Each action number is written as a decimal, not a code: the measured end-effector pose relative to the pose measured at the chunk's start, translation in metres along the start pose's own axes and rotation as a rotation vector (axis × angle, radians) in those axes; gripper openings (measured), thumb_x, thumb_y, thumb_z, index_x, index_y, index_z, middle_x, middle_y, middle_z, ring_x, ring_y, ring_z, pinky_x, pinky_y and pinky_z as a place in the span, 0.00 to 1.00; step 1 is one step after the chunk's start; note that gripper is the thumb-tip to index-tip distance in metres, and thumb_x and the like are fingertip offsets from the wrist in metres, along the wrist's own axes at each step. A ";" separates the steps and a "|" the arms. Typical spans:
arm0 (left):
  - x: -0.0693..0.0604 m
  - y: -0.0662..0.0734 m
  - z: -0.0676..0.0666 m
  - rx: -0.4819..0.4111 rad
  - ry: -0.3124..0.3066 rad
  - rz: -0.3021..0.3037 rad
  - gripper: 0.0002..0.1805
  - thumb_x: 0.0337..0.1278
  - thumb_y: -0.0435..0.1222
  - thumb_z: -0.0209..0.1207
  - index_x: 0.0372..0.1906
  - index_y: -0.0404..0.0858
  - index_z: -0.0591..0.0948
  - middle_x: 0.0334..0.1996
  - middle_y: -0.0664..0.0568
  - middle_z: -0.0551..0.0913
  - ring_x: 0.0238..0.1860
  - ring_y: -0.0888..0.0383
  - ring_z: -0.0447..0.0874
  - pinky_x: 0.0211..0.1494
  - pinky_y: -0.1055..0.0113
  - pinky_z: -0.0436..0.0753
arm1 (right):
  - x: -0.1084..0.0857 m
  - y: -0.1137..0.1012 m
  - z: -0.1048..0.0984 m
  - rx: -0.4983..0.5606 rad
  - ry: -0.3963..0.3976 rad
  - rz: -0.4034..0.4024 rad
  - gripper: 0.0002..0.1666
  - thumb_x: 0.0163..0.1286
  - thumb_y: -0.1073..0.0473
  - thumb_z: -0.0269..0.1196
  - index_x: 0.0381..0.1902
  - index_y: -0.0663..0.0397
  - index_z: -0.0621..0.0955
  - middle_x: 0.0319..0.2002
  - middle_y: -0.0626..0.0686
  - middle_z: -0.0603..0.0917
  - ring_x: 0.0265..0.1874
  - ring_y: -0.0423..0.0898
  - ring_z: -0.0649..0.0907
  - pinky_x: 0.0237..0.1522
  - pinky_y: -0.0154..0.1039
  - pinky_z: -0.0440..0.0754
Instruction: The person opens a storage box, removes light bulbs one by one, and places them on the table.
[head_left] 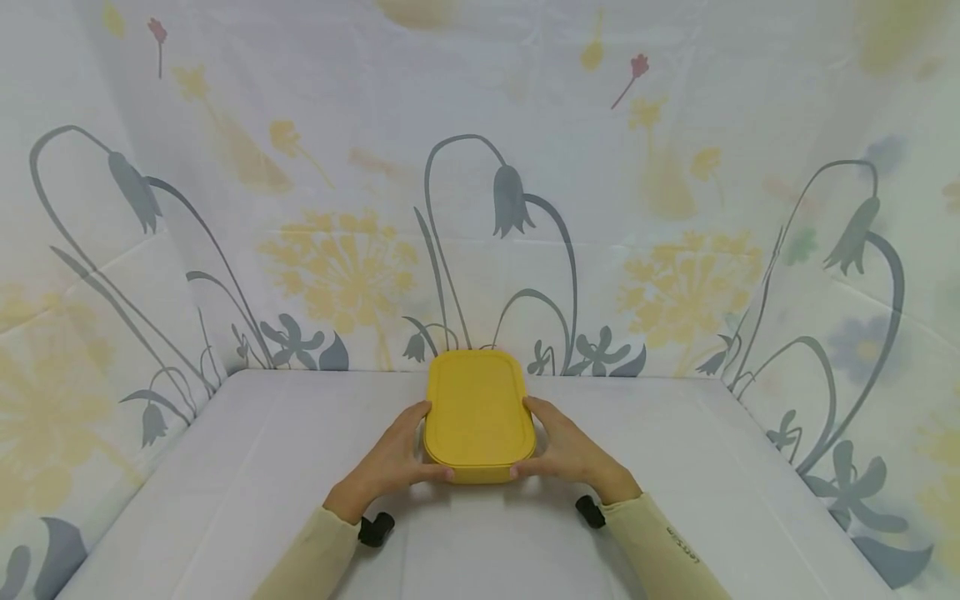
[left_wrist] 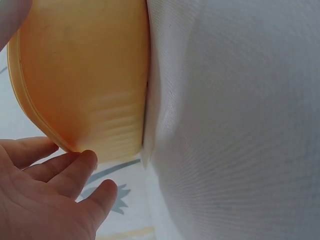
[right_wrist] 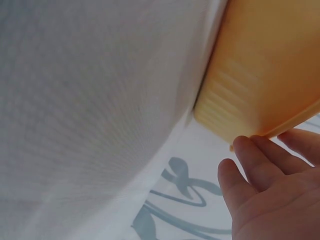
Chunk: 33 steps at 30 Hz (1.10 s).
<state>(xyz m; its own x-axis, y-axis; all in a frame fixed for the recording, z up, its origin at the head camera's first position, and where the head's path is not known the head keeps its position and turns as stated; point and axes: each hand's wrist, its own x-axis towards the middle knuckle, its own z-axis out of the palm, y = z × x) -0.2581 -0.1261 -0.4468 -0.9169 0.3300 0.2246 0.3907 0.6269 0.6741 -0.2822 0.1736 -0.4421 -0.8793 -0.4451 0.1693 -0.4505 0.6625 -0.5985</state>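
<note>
A yellow lidded plastic container (head_left: 480, 408) with rounded corners rests on the white-covered table, its lid on and facing up. My left hand (head_left: 397, 450) holds its left side, thumb at the near edge and fingers along the side. On the opposite side my right hand (head_left: 566, 446) grips it the same way. In the left wrist view, fingertips of the left hand (left_wrist: 50, 190) touch the container's lid rim (left_wrist: 37, 117). The right wrist view has the right hand (right_wrist: 280, 185) with fingertips at the ribbed wall of the container (right_wrist: 250, 85).
White cloth covers the table (head_left: 247, 475). Behind and at both sides stands a floral-patterned cloth backdrop (head_left: 465, 275), close beyond the container's far edge. A small black device (head_left: 377, 529) sits at the left wrist, another black device (head_left: 590, 512) at the right.
</note>
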 end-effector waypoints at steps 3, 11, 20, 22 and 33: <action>0.000 0.001 -0.001 0.006 0.000 0.001 0.64 0.30 0.56 0.76 0.71 0.30 0.57 0.70 0.39 0.59 0.71 0.44 0.56 0.71 0.49 0.59 | 0.000 0.000 0.000 0.001 -0.001 0.005 0.72 0.37 0.28 0.74 0.73 0.58 0.58 0.71 0.56 0.61 0.70 0.53 0.60 0.70 0.53 0.58; -0.001 0.001 -0.002 -0.007 0.001 0.002 0.64 0.30 0.57 0.75 0.71 0.29 0.57 0.70 0.39 0.60 0.71 0.43 0.56 0.71 0.48 0.59 | 0.000 0.001 0.001 -0.007 -0.004 0.013 0.73 0.37 0.27 0.73 0.73 0.58 0.58 0.72 0.56 0.60 0.71 0.53 0.59 0.70 0.53 0.57; -0.001 0.001 -0.002 -0.012 -0.005 -0.004 0.64 0.30 0.57 0.75 0.71 0.29 0.57 0.70 0.39 0.59 0.71 0.44 0.55 0.72 0.48 0.58 | 0.000 0.001 0.000 -0.019 0.002 0.004 0.73 0.37 0.27 0.72 0.73 0.58 0.57 0.72 0.55 0.60 0.71 0.52 0.60 0.70 0.52 0.58; -0.001 0.001 -0.002 -0.011 -0.004 0.002 0.64 0.31 0.57 0.75 0.71 0.29 0.57 0.70 0.39 0.59 0.71 0.43 0.56 0.72 0.48 0.58 | 0.000 0.000 0.000 -0.019 0.004 -0.003 0.72 0.38 0.27 0.73 0.73 0.58 0.58 0.71 0.55 0.61 0.71 0.52 0.60 0.70 0.52 0.58; -0.001 0.001 -0.004 -0.015 0.008 0.021 0.64 0.31 0.58 0.75 0.71 0.29 0.57 0.70 0.38 0.59 0.71 0.43 0.56 0.71 0.48 0.58 | 0.000 0.000 -0.001 -0.031 0.030 -0.016 0.72 0.38 0.26 0.72 0.73 0.58 0.58 0.71 0.55 0.61 0.70 0.53 0.60 0.70 0.52 0.58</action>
<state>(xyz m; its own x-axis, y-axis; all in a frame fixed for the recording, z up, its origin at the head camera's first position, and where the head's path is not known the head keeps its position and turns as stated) -0.2576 -0.1287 -0.4440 -0.9093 0.3369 0.2444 0.4085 0.6094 0.6795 -0.2824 0.1741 -0.4411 -0.8758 -0.4381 0.2025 -0.4690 0.6735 -0.5713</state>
